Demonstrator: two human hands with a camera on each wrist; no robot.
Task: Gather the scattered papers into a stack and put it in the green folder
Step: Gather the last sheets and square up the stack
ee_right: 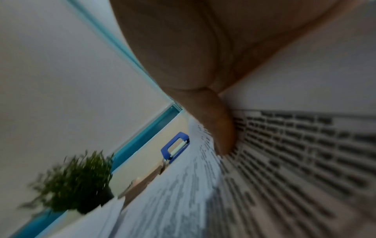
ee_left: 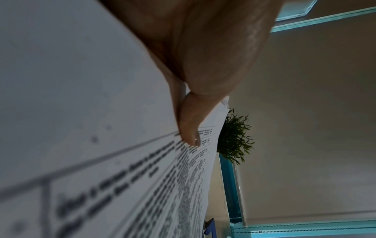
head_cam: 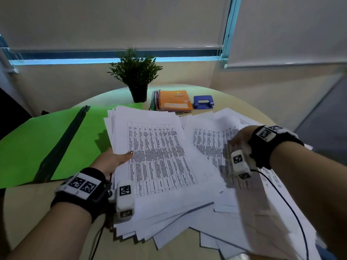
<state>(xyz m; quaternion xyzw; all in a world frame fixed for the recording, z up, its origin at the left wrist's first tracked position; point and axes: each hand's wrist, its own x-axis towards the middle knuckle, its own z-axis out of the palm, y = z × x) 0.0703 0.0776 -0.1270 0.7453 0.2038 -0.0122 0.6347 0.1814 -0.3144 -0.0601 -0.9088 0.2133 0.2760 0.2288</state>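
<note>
An open green folder [head_cam: 28, 139] with a dark spine lies flat at the left of the round table. A thick, fanned stack of printed papers [head_cam: 159, 162] rests beside it. My left hand [head_cam: 114, 158] grips that stack's left edge, with the thumb [ee_left: 189, 125] on the top sheet [ee_left: 81, 112] and the fingers hidden underneath. More printed sheets [head_cam: 210, 139] spread to the right. My right hand [head_cam: 239, 136], blurred, holds a sheaf of these. Its thumb [ee_right: 221, 132] lies on a printed page [ee_right: 295, 153], and the other fingers are out of sight.
At the table's far side stand a potted plant [head_cam: 136, 76], a pile of spiral notebooks with an orange cover on top [head_cam: 175, 100], and a blue hole punch [head_cam: 203, 102]. Bare tabletop [head_cam: 37, 207] shows near my left forearm. Walls and window blinds lie beyond.
</note>
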